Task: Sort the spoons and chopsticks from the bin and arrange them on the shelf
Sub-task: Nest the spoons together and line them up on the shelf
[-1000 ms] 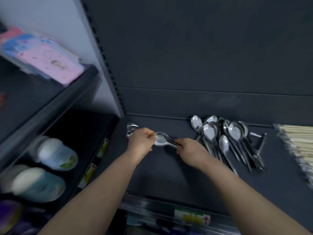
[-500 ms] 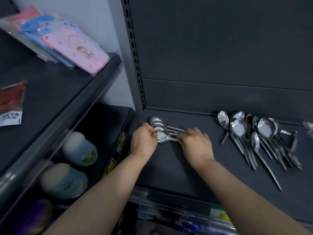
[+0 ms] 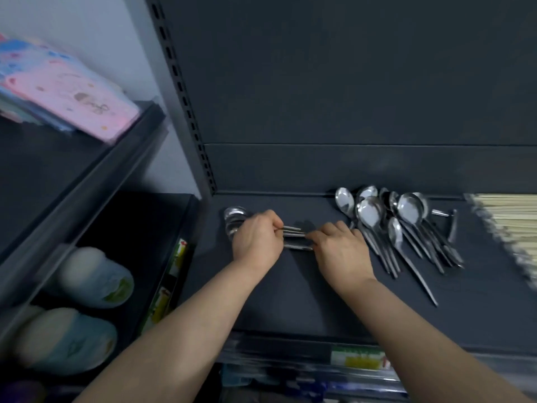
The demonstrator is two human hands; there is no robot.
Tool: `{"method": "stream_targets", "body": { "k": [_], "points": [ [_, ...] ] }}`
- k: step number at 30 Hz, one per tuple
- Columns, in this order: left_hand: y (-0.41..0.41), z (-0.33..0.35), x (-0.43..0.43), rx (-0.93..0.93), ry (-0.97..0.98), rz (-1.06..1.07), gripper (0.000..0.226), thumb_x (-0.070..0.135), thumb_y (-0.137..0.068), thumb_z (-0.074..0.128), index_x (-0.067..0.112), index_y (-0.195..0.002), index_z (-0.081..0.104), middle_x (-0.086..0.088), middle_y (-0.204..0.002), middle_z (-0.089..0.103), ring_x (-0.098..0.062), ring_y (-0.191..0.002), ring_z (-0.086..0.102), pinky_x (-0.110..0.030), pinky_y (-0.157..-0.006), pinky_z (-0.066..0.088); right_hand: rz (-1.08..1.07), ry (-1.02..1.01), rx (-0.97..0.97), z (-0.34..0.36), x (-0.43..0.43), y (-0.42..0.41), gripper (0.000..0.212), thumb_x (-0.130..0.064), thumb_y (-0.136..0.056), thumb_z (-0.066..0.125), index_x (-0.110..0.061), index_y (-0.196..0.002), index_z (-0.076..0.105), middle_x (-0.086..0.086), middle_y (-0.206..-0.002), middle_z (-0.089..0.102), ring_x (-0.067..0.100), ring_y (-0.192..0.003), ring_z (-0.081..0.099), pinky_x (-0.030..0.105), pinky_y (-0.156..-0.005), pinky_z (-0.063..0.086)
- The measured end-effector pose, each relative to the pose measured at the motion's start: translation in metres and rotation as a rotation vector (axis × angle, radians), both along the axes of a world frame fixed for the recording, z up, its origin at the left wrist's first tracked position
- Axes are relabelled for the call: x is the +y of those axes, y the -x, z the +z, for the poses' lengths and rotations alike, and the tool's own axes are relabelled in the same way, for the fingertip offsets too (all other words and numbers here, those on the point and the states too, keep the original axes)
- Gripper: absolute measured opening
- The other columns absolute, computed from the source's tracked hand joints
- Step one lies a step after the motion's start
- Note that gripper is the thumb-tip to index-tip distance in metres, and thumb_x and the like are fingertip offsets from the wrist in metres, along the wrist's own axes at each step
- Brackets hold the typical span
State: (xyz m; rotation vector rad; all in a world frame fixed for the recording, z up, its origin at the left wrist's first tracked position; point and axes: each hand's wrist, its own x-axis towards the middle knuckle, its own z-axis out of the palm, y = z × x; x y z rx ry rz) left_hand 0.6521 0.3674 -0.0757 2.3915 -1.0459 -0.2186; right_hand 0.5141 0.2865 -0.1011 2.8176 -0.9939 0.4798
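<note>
Several shiny nested steel spoons (image 3: 292, 234), bowls leftward

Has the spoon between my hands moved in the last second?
Yes. It slid left toward the slotted upright, its bowl now with the stacked spoons beyond the left hand; the right hand pinches the handles.

A shop aisle: a dark metal shelf (image 3: 290, 303) hung on a slotted upright (image 3: 188, 113), a printed label strip (image 3: 359, 357) along its front edge, pink packaged goods (image 3: 75, 94) in the neighbouring bay, and, blurred, what may be tubs (image 3: 96, 279) below.
</note>
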Motion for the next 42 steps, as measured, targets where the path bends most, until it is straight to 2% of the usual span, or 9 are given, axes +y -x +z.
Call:
{"method": "stream_targets", "body": {
  "k": [11,15,18,23,26,29,32,36,42],
  "points": [
    [0.097,0.001,-0.099,0.017,-0.059,-0.301,0.016,0.032,-0.09,0.062,0.026,-0.103,0.069,0.006,-0.106,0.072,-0.02,-0.104,0.063,-0.034,-0.083,0.052,-0.303,-0.055,-0.038,0.007,-0.067,0.112,0.024,-0.01,-0.064,0.078,-0.022,-0.085,0.076,0.001,-0.077,0.067,0.029,-0.079,0.062,0.036,-0.062,0.048],
    [0.124,0.001,-0.133,-0.067,-0.107,-0.3,0.028,0.043,-0.091,0.058,0.02,-0.104,0.066,0.0,-0.103,0.071,-0.026,-0.1,0.064,-0.035,-0.077,0.053,-0.357,-0.139,-0.063,0.006,-0.084,0.14,0.023,-0.012,-0.077,0.069,-0.022,-0.097,0.074,0.003,-0.087,0.069,0.03,-0.089,0.062,0.037,-0.068,0.046],
    [0.134,-0.003,-0.149,-0.081,-0.148,-0.269,0.024,0.039,-0.092,0.055,0.018,-0.095,0.066,-0.004,-0.097,0.07,-0.029,-0.095,0.065,-0.032,-0.069,0.047,-0.34,-0.198,-0.114,0.008,-0.093,0.148,0.03,-0.009,-0.079,0.065,-0.023,-0.105,0.072,0.002,-0.091,0.07,0.029,-0.092,0.062,0.037,-0.071,0.047],
    [0.13,-0.003,-0.158,0.232,0.067,-0.141,0.011,0.032,-0.091,0.062,0.025,-0.094,0.069,0.006,-0.095,0.073,-0.016,-0.09,0.067,-0.033,-0.081,0.054,-0.266,-0.552,-0.238,0.024,-0.105,0.134,0.029,-0.037,-0.096,0.048,-0.023,-0.119,0.06,0.0,-0.1,0.068,0.024,-0.095,0.06,0.034,-0.074,0.049],
    [0.118,-0.001,-0.163,0.42,0.205,-0.105,0.01,0.035,-0.087,0.067,0.028,-0.08,0.069,0.007,-0.085,0.074,-0.015,-0.081,0.069,-0.04,-0.08,0.057,-0.223,-0.844,-0.335,0.032,-0.112,0.121,0.024,-0.026,-0.096,0.047,-0.018,-0.115,0.06,0.002,-0.086,0.071,0.021,-0.08,0.067,0.033,-0.071,0.053],
    [0.101,0.0,-0.161,0.255,0.172,-0.012,0.021,0.044,-0.087,0.064,0.025,-0.094,0.07,0.006,-0.095,0.074,-0.019,-0.09,0.068,-0.038,-0.081,0.055,-0.271,-1.006,-0.44,0.031,-0.119,0.118,0.021,-0.018,-0.097,0.04,-0.022,-0.11,0.057,0.0,-0.078,0.068,0.014,-0.059,0.068,0.028,-0.057,0.055],
    [0.088,-0.004,-0.158,0.086,-0.041,0.012,0.029,0.043,-0.088,0.064,0.024,-0.111,0.064,0.002,-0.11,0.067,-0.021,-0.103,0.063,-0.034,-0.082,0.051,-0.334,-1.162,-0.551,0.03,-0.125,0.117,0.024,-0.015,-0.099,0.034,-0.023,-0.112,0.052,0.004,-0.081,0.063,0.013,-0.054,0.064,0.025,-0.045,0.051],
    [0.091,-0.008,-0.162,0.057,-0.193,-0.023,0.028,0.048,-0.082,0.068,0.024,-0.096,0.065,0.002,-0.095,0.069,-0.024,-0.093,0.065,-0.031,-0.069,0.047,-0.369,-1.271,-0.645,0.029,-0.13,0.119,0.017,-0.019,-0.099,0.041,-0.021,-0.114,0.049,0.001,-0.079,0.059,0.011,-0.054,0.056,0.022,-0.041,0.042],
    [0.09,-0.007,-0.165,0.153,-0.12,-0.01,0.016,0.038,-0.088,0.064,0.024,-0.081,0.061,0.002,-0.087,0.068,-0.024,-0.088,0.064,-0.029,-0.066,0.044,-0.389,-1.359,-0.724,0.027,-0.133,0.122,0.02,-0.006,-0.098,0.038,-0.017,-0.115,0.04,0.006,-0.088,0.056,0.017,-0.065,0.064,0.03,-0.051,0.053]
  ]
}}
